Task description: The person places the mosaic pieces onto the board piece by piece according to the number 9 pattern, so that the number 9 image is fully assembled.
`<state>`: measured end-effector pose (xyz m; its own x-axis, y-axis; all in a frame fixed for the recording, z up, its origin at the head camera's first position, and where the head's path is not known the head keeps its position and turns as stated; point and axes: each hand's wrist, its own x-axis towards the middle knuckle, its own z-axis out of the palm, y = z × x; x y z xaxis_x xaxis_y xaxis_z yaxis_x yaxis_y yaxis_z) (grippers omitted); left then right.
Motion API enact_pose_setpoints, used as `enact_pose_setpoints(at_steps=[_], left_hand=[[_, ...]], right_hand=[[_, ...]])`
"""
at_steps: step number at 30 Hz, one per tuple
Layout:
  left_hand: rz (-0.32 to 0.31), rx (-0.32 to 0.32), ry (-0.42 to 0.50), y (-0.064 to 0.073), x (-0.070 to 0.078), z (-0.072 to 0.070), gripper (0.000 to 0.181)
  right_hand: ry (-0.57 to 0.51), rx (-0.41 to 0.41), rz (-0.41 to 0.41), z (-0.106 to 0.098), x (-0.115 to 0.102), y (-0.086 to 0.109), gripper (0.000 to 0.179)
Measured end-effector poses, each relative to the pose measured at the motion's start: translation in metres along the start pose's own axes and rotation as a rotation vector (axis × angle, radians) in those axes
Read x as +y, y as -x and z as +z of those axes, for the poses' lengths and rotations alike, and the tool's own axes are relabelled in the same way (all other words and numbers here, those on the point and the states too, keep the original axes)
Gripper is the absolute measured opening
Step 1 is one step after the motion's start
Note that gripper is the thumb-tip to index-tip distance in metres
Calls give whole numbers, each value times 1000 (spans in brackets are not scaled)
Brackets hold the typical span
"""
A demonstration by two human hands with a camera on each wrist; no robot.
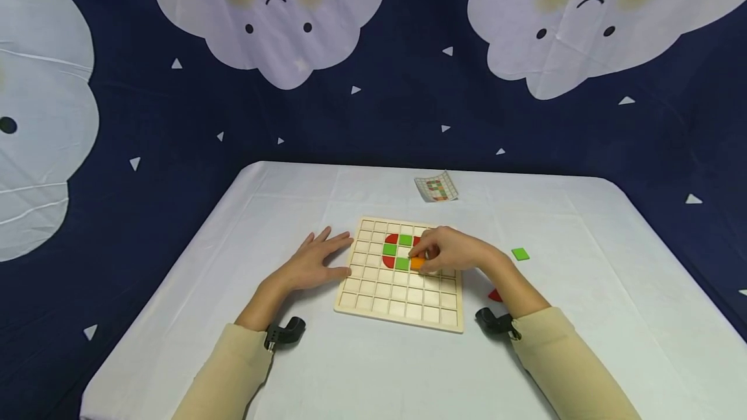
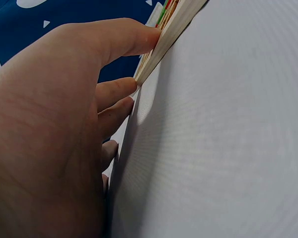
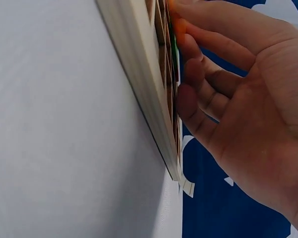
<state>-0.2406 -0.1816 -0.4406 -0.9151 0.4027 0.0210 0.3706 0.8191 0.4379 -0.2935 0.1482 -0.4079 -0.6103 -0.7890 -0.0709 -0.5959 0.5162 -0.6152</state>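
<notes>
Sleeves (image 1: 574,361) lie nearest, this side of the board (image 1: 382,305). My right hand (image 1: 452,249), fingers curled, pinches the orange tile (image 1: 417,264) just right of the board's middle; my left hand (image 1: 315,261), fingers spread, touches the board's left edge.

Navy cloud-print backdrop (image 1: 408,102) behind white-covered table (image 1: 385,374)

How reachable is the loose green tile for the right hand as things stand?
Probably not immediately: the right hand pinches the orange tile at the board. Once that is released, likely yes; the green tile lies uncovered on the table, near the right wrist.
</notes>
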Motion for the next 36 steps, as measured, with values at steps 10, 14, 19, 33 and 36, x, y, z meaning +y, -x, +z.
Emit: enact_pose_setpoints(at_steps=[10,14,19,33,36], left_hand=[[-2,-1,4,0,-1,1,70],[-2,-1,9,0,-1,0,70],[4,2,8,0,-1,-1,70],[-3,3,7,-1,-1,2,70],[-5,1,6,-1,-1,2,69]], right_hand=[[2,2,-8,1,0,1,33],[-15,0,-15,1,1,1,33],[-24,4,-2,1,2,0,31],[-69,44,4,-8,6,7,29],[-59,58,24,-10,8,9,29]])
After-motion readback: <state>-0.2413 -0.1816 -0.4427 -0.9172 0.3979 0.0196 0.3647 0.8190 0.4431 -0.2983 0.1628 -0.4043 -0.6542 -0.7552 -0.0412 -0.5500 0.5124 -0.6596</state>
